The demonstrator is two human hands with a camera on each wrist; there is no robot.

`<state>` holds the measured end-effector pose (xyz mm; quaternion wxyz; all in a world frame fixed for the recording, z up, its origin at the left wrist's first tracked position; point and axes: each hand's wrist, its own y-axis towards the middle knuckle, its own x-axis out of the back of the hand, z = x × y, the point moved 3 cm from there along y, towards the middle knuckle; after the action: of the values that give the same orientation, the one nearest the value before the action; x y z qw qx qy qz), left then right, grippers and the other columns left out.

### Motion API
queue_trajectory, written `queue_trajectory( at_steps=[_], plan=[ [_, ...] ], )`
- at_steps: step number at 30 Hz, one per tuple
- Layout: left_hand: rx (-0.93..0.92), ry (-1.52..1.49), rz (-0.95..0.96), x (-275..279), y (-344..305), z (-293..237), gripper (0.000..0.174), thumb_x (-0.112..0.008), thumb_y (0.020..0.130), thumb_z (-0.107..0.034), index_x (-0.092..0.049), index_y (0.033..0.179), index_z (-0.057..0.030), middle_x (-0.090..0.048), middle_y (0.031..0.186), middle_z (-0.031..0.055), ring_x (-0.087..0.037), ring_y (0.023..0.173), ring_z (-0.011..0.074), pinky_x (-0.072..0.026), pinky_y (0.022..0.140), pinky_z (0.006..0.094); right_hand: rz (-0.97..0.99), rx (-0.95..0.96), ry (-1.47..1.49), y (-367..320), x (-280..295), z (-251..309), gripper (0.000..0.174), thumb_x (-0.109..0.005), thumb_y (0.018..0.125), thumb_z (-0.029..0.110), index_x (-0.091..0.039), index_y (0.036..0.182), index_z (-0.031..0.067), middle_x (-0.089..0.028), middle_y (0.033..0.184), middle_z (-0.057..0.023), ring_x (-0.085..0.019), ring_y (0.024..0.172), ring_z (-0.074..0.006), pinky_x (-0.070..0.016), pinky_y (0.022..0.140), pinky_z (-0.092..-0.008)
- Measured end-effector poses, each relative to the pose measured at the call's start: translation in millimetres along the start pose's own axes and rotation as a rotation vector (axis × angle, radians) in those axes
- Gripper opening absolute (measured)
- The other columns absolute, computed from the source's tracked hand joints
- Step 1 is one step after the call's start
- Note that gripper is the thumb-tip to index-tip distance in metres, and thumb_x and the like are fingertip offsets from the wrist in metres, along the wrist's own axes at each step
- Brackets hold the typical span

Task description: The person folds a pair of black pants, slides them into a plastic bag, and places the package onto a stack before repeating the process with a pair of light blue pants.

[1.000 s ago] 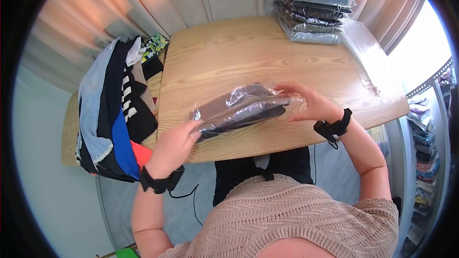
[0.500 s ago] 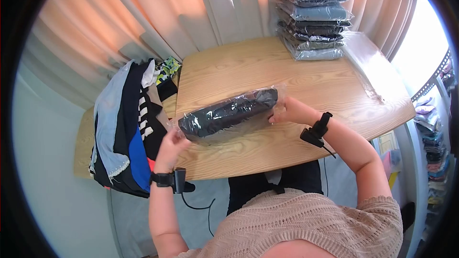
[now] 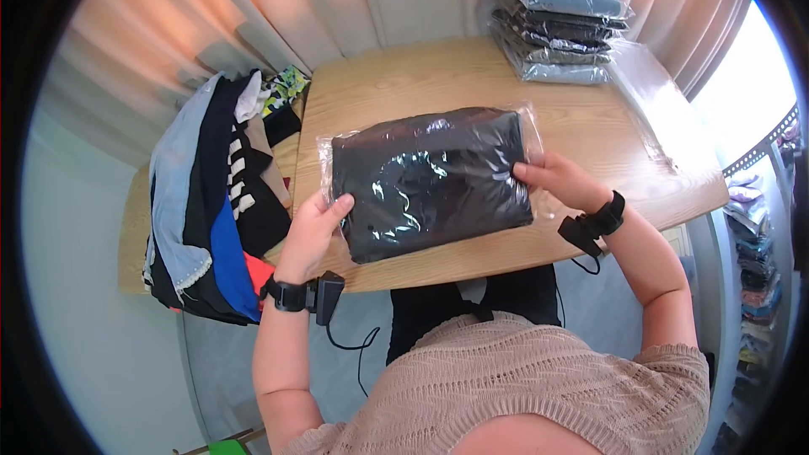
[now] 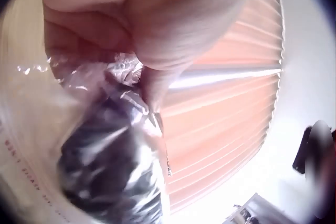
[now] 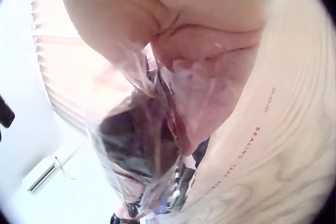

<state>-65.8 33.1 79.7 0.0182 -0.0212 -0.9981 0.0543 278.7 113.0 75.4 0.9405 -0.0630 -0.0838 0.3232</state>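
A dark folded garment in a clear plastic bag (image 3: 434, 181) is held up over the near part of the table, its broad face toward the head camera. The left hand (image 3: 312, 227) pinches the bag's left edge, thumb on the front face. On the right edge the right hand (image 3: 569, 181) grips with its thumb on the front and the fingers behind. In the left wrist view the left hand (image 4: 136, 24) holds crinkled plastic beside the dark bundle (image 4: 113, 166). The right wrist view shows the right hand (image 5: 178, 40) pinching the plastic, with red printed lettering on the bag's clear flap.
Loose clothes (image 3: 190, 194) are heaped at the left of the wooden table (image 3: 404, 76). At the back right stands a stack of bagged garments (image 3: 565, 21), with flat clear bags (image 3: 645, 97) beside it. Shelves with packed items (image 3: 754, 278) stand at far right.
The bag has tilted from lying nearly edge-on to showing its broad dark face. Both hands have kept hold of its ends, and the right hand has shifted a little to the right.
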Motion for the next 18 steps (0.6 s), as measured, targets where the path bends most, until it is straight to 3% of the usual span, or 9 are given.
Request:
queue_trajectory(
  at_steps=[1,2,4,6,8,10,14,17,18],
  plan=[
    [0.002,-0.099,-0.034,-13,6,2,0.031,-0.058,0.091,-0.034,-0.059,0.100,-0.0047,-0.059,0.087,-0.0017,-0.051,0.069,0.0026,-0.0402,0.059,0.0191,-0.011,0.015,0.086,3,3,-8,0.031,-0.047,0.097,0.029,-0.058,0.107,0.0018,-0.062,0.088,-0.0029,-0.057,0.080,-0.0088,-0.0472,0.076,-0.0249],
    [0.014,-0.105,-0.023,-12,14,9,0.031,-0.058,0.091,-0.034,-0.059,0.100,-0.0047,-0.059,0.087,-0.0017,-0.051,0.069,0.0026,-0.0402,0.059,0.0191,-0.021,0.001,0.089,5,9,-20,0.031,-0.047,0.097,0.029,-0.058,0.107,0.0018,-0.062,0.088,-0.0029,-0.057,0.080,-0.0088,-0.0472,0.076,-0.0249],
    [0.254,-0.061,0.029,-7,30,45,0.029,-0.057,0.091,-0.037,-0.056,0.088,-0.0078,-0.054,0.078,-0.0027,-0.046,0.056,0.0039,-0.0367,0.049,0.0195,-0.031,-0.151,0.453,8,22,-50,0.034,-0.043,0.098,0.033,-0.058,0.105,0.0033,-0.060,0.084,-0.0014,-0.058,0.073,-0.0104,-0.0496,0.070,-0.0252],
    [0.276,-0.043,0.023,-9,34,69,0.031,-0.057,0.090,-0.040,-0.052,0.083,-0.0101,-0.050,0.073,-0.0027,-0.042,0.049,0.0056,-0.0336,0.043,0.0205,-0.039,-0.283,0.531,0,24,-66,0.032,-0.041,0.098,0.034,-0.056,0.101,0.0057,-0.060,0.081,-0.0036,-0.061,0.070,-0.0150,-0.0523,0.065,-0.0272],
    [0.419,-0.088,-0.106,-11,19,66,0.032,-0.058,0.090,-0.041,-0.053,0.091,-0.0096,-0.051,0.074,-0.0022,-0.046,0.054,0.0057,-0.0345,0.046,0.0196,-0.149,-0.417,0.467,-18,13,-64,0.032,-0.040,0.098,0.034,-0.053,0.105,0.0057,-0.061,0.085,-0.0053,-0.064,0.073,-0.0184,-0.0543,0.066,-0.0299],
    [0.446,-0.091,-0.069,-12,11,65,0.032,-0.061,0.088,-0.036,-0.053,0.102,-0.0086,-0.053,0.077,-0.0023,-0.048,0.061,0.0053,-0.0372,0.051,0.0193,-0.188,-0.438,0.449,-33,7,-70,0.029,-0.042,0.098,0.030,-0.051,0.109,0.0042,-0.063,0.091,-0.0086,-0.065,0.079,-0.0217,-0.0545,0.068,-0.0300],
    [0.202,-0.085,-0.004,-27,-4,65,0.040,-0.066,0.085,-0.019,-0.049,0.118,-0.0063,-0.057,0.093,-0.0026,-0.052,0.076,0.0038,-0.0415,0.060,0.0209,-0.211,-0.275,0.520,-51,-9,-75,0.027,-0.049,0.096,0.021,-0.049,0.111,-0.0008,-0.062,0.105,-0.0189,-0.066,0.085,-0.0260,-0.0543,0.074,-0.0319],
    [0.068,-0.166,-0.044,-30,-4,83,0.047,-0.065,0.083,-0.006,-0.044,0.125,-0.0011,-0.056,0.115,0.0067,-0.055,0.101,0.0142,-0.0449,0.086,0.0271,-0.253,-0.251,0.500,-53,-21,-76,0.025,-0.051,0.094,0.019,-0.049,0.110,-0.0005,-0.064,0.095,-0.0163,-0.066,0.085,-0.0218,-0.0538,0.074,-0.0290],
    [0.072,-0.180,-0.090,-36,-7,75,0.045,-0.064,0.083,-0.005,-0.045,0.123,-0.0011,-0.058,0.110,0.0052,-0.057,0.094,0.0115,-0.0474,0.077,0.0242,-0.275,-0.245,0.486,-52,-25,-74,0.023,-0.052,0.094,0.017,-0.049,0.109,-0.0007,-0.064,0.093,-0.0141,-0.066,0.083,-0.0206,-0.0538,0.074,-0.0278]
  ],
)
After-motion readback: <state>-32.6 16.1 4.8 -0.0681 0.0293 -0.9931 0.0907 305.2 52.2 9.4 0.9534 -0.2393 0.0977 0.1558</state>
